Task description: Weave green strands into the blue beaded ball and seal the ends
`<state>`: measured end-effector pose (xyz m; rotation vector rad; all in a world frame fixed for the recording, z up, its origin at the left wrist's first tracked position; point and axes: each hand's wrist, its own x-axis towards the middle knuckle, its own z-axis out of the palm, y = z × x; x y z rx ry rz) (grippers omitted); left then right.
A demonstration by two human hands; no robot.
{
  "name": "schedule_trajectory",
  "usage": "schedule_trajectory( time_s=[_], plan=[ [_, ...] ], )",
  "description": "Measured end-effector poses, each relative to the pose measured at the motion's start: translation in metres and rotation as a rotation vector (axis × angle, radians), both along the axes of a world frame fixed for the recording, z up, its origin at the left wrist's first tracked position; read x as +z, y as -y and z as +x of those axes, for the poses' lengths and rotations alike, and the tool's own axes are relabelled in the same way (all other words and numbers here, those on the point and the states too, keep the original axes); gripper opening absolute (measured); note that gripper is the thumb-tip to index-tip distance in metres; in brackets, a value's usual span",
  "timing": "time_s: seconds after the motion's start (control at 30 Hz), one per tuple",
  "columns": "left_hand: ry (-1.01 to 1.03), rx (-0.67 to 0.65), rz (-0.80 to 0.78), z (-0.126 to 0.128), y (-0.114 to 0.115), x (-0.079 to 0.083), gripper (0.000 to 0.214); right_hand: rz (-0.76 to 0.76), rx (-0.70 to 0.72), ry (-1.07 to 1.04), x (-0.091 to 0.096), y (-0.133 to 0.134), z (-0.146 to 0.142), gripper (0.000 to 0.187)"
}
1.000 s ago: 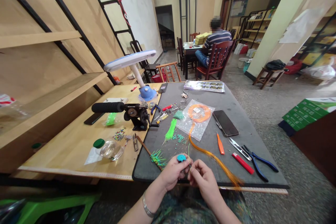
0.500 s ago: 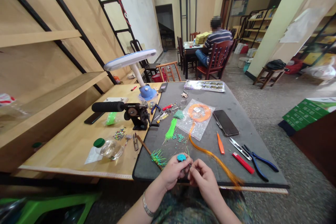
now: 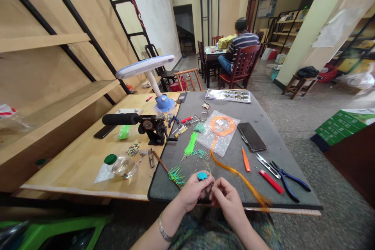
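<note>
My left hand (image 3: 193, 189) is closed on a small turquoise beaded piece (image 3: 202, 175), which shows above its thumb and fingers. Close beside it, my right hand (image 3: 224, 192) is pinched, its fingertips nearly meeting those of the left. What the right fingers hold is too small to make out. A thin pale green strand (image 3: 209, 168) rises from between the hands. Left of them lies a brown stick (image 3: 160, 159) with green-and-yellow strands tied round it. Loose turquoise beads (image 3: 200, 154) and a bundle of bright green strands (image 3: 191, 143) rest on the grey mat (image 3: 181, 164) beyond.
Orange thread (image 3: 234, 172) trails from a plastic bag (image 3: 225, 146). To the right lie a phone (image 3: 252, 136), orange cutter (image 3: 245, 160), snips (image 3: 267, 166), red lighter (image 3: 271, 182) and blue-handled pliers (image 3: 290, 183). Leftward stand a bottle (image 3: 124, 166), a black winder (image 3: 152, 127) and a lamp (image 3: 164, 102).
</note>
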<state>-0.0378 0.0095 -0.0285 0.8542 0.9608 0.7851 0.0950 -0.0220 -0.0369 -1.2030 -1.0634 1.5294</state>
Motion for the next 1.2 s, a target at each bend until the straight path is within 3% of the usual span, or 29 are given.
schedule_trajectory(
  time_s=[1.2],
  plan=[
    [0.011, -0.002, -0.001, 0.0004, 0.0021, 0.0047, 0.042, 0.029, -0.024, 0.037, -0.0036, 0.0001, 0.0001, 0.035]
  ],
)
